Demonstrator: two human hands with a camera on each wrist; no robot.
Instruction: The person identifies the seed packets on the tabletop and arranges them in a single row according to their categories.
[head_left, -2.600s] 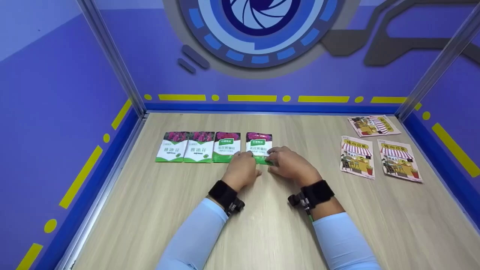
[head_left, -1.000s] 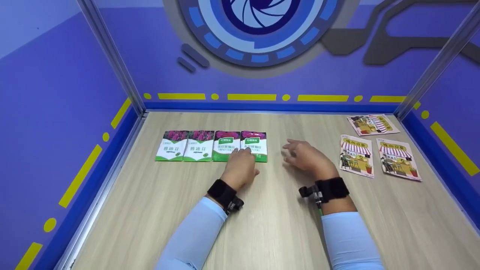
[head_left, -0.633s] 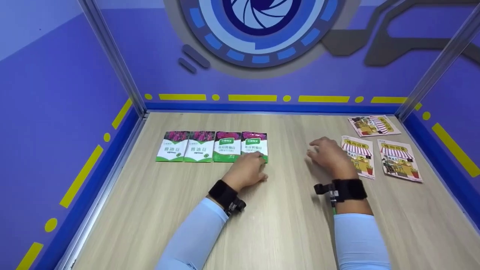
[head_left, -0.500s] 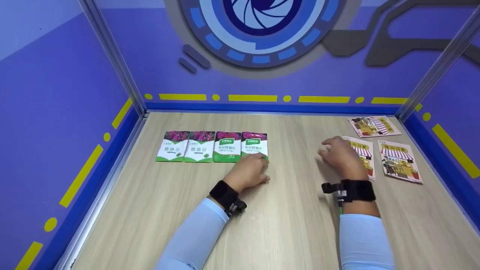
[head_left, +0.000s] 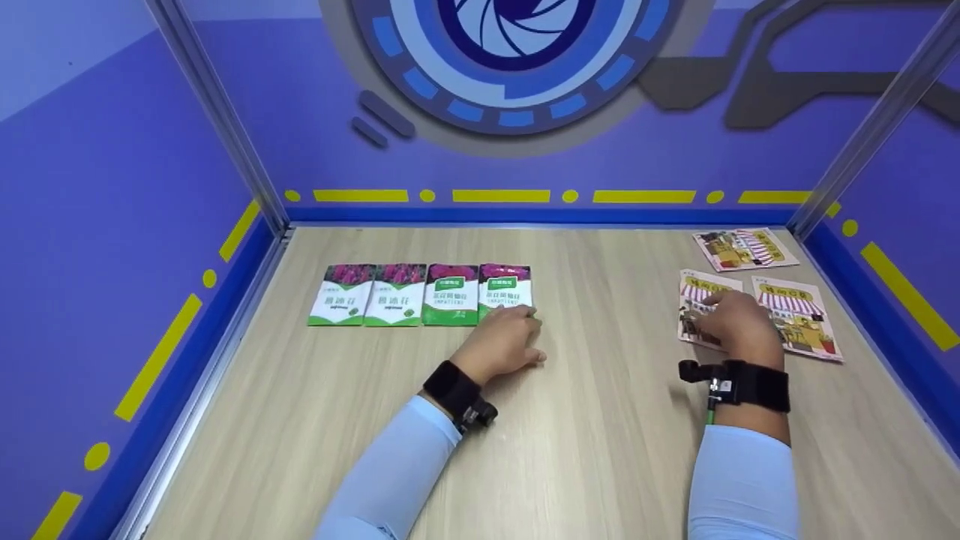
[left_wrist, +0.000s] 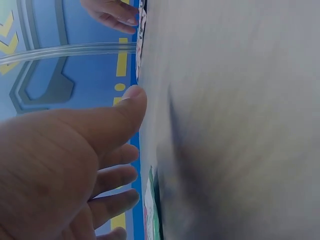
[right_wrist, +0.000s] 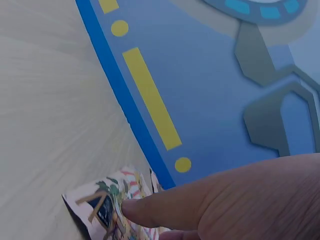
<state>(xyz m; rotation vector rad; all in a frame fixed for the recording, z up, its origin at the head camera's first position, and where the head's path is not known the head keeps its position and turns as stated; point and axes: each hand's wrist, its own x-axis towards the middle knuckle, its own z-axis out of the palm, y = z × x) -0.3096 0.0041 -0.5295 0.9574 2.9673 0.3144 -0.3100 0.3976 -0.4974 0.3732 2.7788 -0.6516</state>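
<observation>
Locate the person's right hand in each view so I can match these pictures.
Head: the right hand is right of centre, partly covering a striped-awning packet.
Left wrist: the right hand is small, at the top edge, left of centre.
Right wrist: the right hand is large, at lower right.
Shared landmark: the yellow dashes along the wall.

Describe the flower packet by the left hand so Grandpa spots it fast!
On the wooden table, find the row of four flower packets. Go to its right-end packet, with a green label. Unlike its neighbours, its bottom is partly hidden by the left hand.
</observation>
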